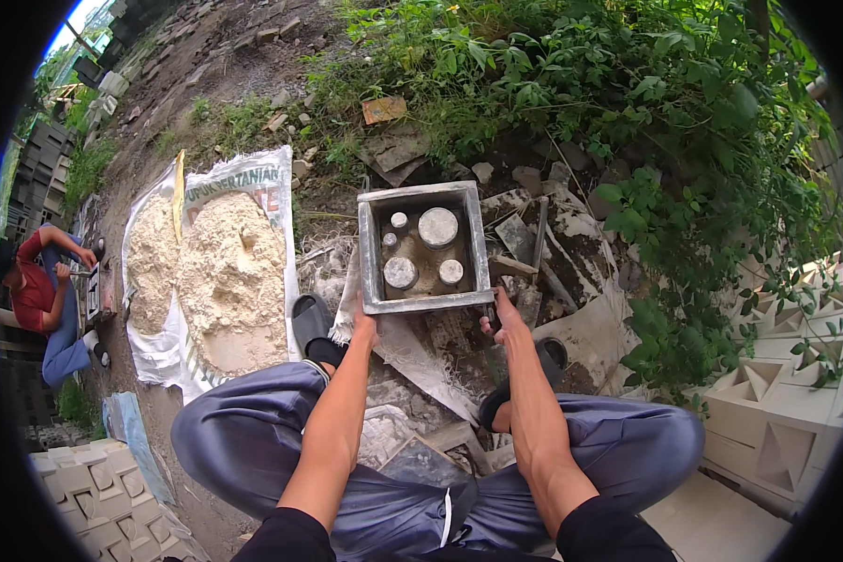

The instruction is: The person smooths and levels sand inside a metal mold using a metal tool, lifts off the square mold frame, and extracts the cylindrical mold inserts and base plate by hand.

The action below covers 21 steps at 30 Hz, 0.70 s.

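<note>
A square grey box mould (371,245) with thick walls is in front of me, open at the top. Round pale-topped cylinders of different sizes stand inside it, the largest cylinder (437,227) toward the far right. My left hand (364,326) is closed at the near left corner of the mould, its fingers partly hidden beneath the edge. At the near right corner my right hand (507,319) curls its fingers against the mould. Between my sandalled feet, under the mould, lie rubble and torn white sacking (431,375).
Pale powdery material (234,281) is heaped on white sacks to the left. Farther left a person in a red shirt (33,298) crouches over work. Patterned pale blocks (777,398) are stacked at right, more blocks (112,496) at lower left. Leafy plants (665,122) crowd the far right.
</note>
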{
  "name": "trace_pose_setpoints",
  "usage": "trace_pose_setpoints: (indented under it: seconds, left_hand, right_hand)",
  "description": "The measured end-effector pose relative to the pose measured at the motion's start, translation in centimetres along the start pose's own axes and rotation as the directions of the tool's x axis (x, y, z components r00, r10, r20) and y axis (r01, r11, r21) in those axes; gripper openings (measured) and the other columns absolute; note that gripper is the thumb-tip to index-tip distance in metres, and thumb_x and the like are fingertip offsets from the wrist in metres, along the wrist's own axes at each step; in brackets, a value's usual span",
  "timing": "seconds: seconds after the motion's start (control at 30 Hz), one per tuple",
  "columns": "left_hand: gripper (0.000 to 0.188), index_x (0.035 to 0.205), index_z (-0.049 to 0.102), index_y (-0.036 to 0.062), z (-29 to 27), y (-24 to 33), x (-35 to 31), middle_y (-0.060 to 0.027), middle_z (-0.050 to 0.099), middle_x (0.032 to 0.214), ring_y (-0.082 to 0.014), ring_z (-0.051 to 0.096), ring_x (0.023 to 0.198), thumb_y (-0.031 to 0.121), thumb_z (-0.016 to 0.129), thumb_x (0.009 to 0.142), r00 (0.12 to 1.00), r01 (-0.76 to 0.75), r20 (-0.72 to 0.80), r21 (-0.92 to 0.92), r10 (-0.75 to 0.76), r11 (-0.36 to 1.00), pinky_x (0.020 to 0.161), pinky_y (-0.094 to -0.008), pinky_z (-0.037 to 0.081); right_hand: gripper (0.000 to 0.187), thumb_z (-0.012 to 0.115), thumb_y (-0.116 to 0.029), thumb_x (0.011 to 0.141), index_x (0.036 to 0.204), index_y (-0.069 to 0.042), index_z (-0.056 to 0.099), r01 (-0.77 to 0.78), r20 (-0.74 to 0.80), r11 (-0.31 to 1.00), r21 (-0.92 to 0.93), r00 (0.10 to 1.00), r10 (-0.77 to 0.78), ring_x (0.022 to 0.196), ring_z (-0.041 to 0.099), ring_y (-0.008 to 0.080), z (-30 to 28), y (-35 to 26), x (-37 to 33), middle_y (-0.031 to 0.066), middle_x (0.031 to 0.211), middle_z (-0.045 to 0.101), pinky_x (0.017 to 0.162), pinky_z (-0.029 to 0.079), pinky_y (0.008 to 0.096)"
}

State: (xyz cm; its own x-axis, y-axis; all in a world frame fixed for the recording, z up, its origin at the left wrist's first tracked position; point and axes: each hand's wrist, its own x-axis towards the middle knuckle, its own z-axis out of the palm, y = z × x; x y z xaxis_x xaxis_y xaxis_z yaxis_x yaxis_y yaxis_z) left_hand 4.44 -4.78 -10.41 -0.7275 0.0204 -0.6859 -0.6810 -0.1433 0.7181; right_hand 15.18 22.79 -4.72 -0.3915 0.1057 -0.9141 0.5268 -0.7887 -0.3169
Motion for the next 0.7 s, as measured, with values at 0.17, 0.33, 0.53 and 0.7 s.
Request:
trace_pose_setpoints:
  seconds: [0.17,0.33,0.53,0.7]
  left_hand:
    - [0.074,0.135,0.042,0.0055,-3.3,2.7,0.5,-0.008,0.053,0.126,-0.0243,0.05,0.108,0.064,0.029,0.092,0.981,0.149,0.132,-0.064,-0.14,0.987,0.092,-0.0397,0.038]
    - [0.093,0.139,0.036,0.0038,-2.7,4.7,0.1,-0.0089,0.048,0.132,-0.0266,0.043,0.119,0.077,0.028,0.082,0.94,0.174,0.313,-0.093,-0.138,0.98,0.1,-0.0432,0.031]
    - [0.101,0.147,0.018,0.013,-0.2,5.9,-0.8,-0.0095,0.031,0.146,-0.0308,0.034,0.13,0.083,0.032,0.076,0.901,0.059,0.431,-0.012,-0.048,0.998,0.105,-0.0493,0.03]
    - [0.099,0.148,0.014,0.0164,-1.1,4.7,-0.2,-0.0082,0.027,0.149,-0.0321,0.029,0.133,0.084,0.02,0.077,0.877,0.284,0.363,0.138,-0.316,0.949,0.106,-0.0505,0.027]
  right_hand:
    - [0.034,0.041,-0.05,0.093,0.092,-0.018,0.051,-0.032,-0.008,0.999,-0.003,0.999,0.032,0.043,0.046,0.0155,0.8,1.0,-0.8,0.0029,0.065,0.049,0.032,0.034,0.025]
    - [0.037,0.043,-0.049,0.093,0.091,-0.014,0.054,0.052,-0.085,0.999,0.01,0.995,-0.051,0.042,0.048,0.0171,1.2,1.0,-0.8,0.005,0.063,0.052,0.032,0.037,0.027]
    - [0.038,0.043,-0.044,0.093,0.091,-0.008,0.055,0.126,-0.065,0.992,-0.015,0.99,-0.127,0.042,0.051,0.0182,0.7,-1.8,1.0,0.0082,0.063,0.058,0.034,0.039,0.0301]
    - [0.043,0.045,-0.043,0.092,0.095,-0.002,0.057,0.127,-0.236,0.992,-0.008,0.964,-0.126,0.053,0.057,0.0236,0.0,-1.0,3.9,0.0118,0.071,0.061,0.044,0.045,0.0351]
